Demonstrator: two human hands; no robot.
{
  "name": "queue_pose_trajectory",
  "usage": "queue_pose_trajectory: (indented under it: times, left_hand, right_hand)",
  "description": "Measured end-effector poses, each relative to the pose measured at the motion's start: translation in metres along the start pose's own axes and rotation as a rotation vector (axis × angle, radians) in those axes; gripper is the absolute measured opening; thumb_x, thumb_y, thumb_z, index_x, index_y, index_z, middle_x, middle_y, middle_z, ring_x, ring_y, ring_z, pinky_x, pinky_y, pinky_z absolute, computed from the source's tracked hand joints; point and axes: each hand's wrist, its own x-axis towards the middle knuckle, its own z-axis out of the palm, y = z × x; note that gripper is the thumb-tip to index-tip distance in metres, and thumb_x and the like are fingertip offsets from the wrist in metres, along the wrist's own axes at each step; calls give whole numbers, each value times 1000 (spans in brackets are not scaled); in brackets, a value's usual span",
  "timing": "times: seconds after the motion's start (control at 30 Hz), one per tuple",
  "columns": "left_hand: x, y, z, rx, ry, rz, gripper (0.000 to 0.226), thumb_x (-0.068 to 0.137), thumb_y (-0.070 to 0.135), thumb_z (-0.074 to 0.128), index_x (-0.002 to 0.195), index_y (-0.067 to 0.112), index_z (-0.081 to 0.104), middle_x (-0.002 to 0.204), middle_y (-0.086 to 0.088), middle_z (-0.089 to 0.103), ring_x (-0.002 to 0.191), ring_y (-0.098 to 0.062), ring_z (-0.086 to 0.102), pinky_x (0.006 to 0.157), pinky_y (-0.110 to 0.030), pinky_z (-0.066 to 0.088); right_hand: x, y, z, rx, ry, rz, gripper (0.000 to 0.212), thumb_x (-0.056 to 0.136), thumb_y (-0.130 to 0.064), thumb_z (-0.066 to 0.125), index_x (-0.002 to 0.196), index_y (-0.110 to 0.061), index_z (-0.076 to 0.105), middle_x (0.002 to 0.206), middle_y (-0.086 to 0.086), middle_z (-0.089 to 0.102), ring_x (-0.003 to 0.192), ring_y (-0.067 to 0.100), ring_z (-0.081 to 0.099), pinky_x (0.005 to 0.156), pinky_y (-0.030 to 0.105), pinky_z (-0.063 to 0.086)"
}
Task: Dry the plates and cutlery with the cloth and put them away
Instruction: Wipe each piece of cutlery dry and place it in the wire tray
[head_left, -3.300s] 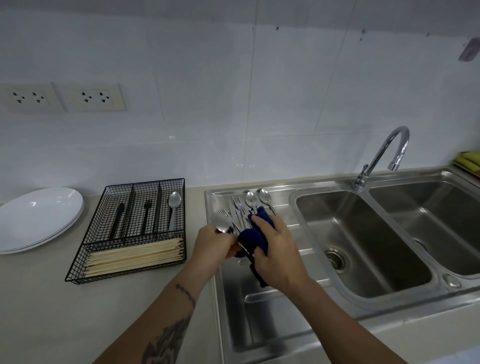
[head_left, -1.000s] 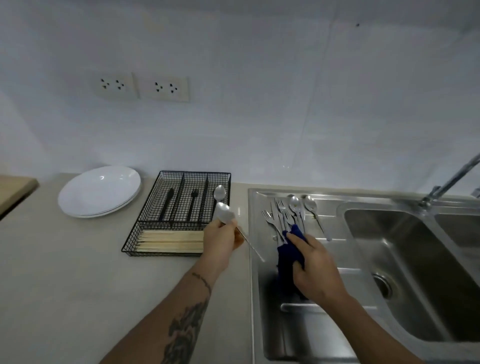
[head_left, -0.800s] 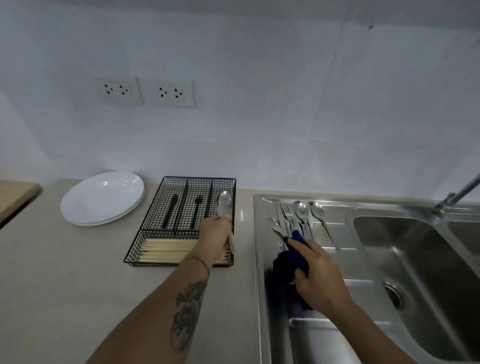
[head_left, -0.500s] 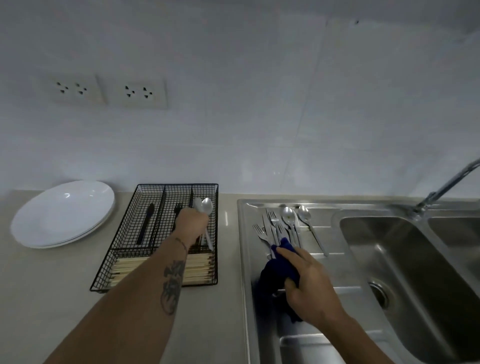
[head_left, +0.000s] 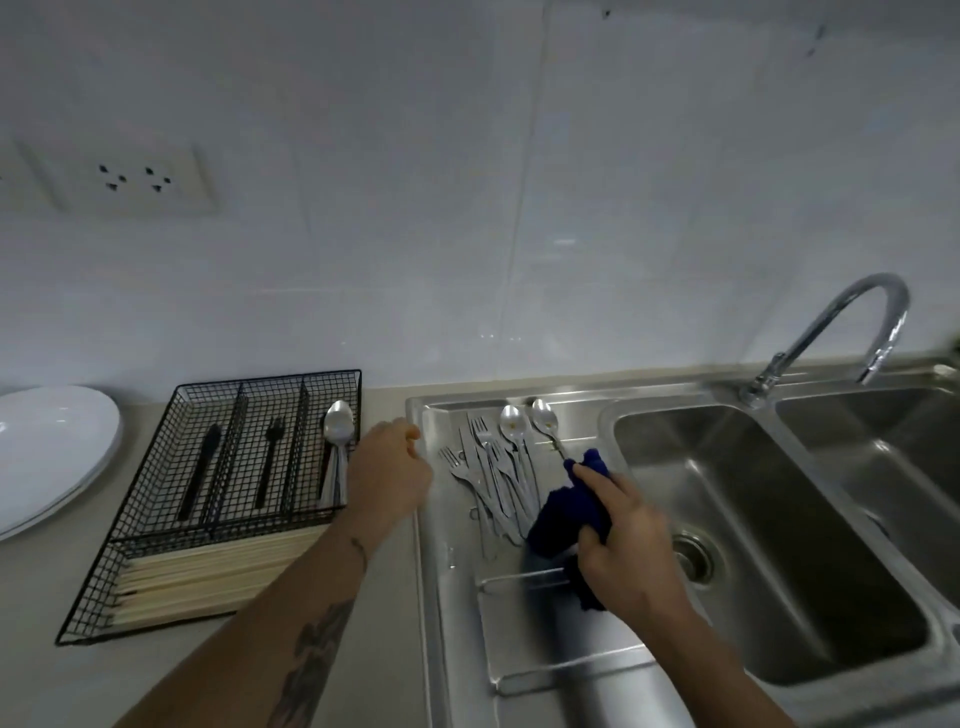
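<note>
A black wire cutlery tray (head_left: 156, 519) sits on the counter; spoons (head_left: 336, 441) lie in its right compartment, a black knife and fork in the others. My left hand (head_left: 387, 473) hovers between the tray and the sink drainboard, fingers loosely curled, holding nothing. Several forks (head_left: 488, 483) and two spoons (head_left: 524, 426) lie on the steel drainboard (head_left: 457, 597). My right hand (head_left: 623, 540) grips a dark blue cloth (head_left: 566, 509) over the drainboard, beside the forks. White plates (head_left: 47, 452) are stacked at the far left.
Wooden chopsticks (head_left: 208, 577) fill the tray's front section. A double steel sink (head_left: 753, 519) with a curved tap (head_left: 831, 332) lies to the right. A tiled wall with sockets (head_left: 135, 176) stands behind the counter.
My left hand carried the dried spoon from over the drainboard to the tray, left it in the right compartment, and has come back empty toward the drainboard. The right hand keeps holding the cloth.
</note>
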Motion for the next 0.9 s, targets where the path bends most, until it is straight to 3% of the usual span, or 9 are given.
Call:
queue_pose_trajectory:
  times: [0.07,0.13,0.23,0.3,0.47,0.6,0.77,0.9]
  left_hand:
    - [-7,20,23,-10,-110,28,24,90,7,52,105,16,68,103,0,67,87,-13,61,70,-23,47]
    - [-13,35,47,-16,-217,10,21,92,9,53,102,19,68,98,3,68,81,-8,61,65,-17,47]
    - [-18,51,79,-20,-327,-12,18,91,12,53,92,11,71,91,-4,71,75,-16,67,69,-32,61]
    - [-17,61,95,-11,-343,-22,20,88,11,51,85,3,70,86,-10,71,73,-20,69,68,-36,62]
    - [-5,86,127,97,-321,-82,22,82,1,48,61,8,50,64,-4,51,57,-14,48,49,-22,37]
    - [6,95,148,206,-203,-167,6,85,6,54,85,8,60,86,-5,61,81,-22,62,61,-30,50]
    - [9,99,165,315,-121,-228,25,81,16,58,106,11,61,105,-7,63,96,-26,63,78,-40,59]
    - [12,106,168,337,-137,-324,48,78,25,66,122,9,54,121,-10,52,108,-28,56,86,-38,55]
  right_hand:
    - [3,12,-3,-20,28,63,65,75,-1,64,137,-18,54,131,0,53,109,19,55,96,22,40]
    - [6,22,-4,-31,15,114,64,76,-1,63,137,-16,53,133,3,52,112,21,54,96,22,37]
    - [6,40,-3,-94,-78,150,65,78,-5,61,140,-18,49,134,4,51,114,24,53,97,24,38]
    - [3,53,2,-116,-204,148,65,79,-9,58,142,-20,46,135,3,50,117,25,51,98,29,41]
    - [2,84,17,-152,-371,64,68,73,-20,50,141,-23,47,134,5,52,118,26,50,100,35,45]
    - [7,98,22,-146,-342,-29,67,72,-24,51,139,-23,49,133,2,53,117,26,52,100,36,45]
    - [8,114,27,-128,-297,-98,69,69,-34,55,137,-24,48,134,4,52,118,28,52,98,39,45]
    - [-3,116,31,-225,-320,-121,80,70,-47,60,144,-33,32,148,3,36,136,30,31,110,46,27]
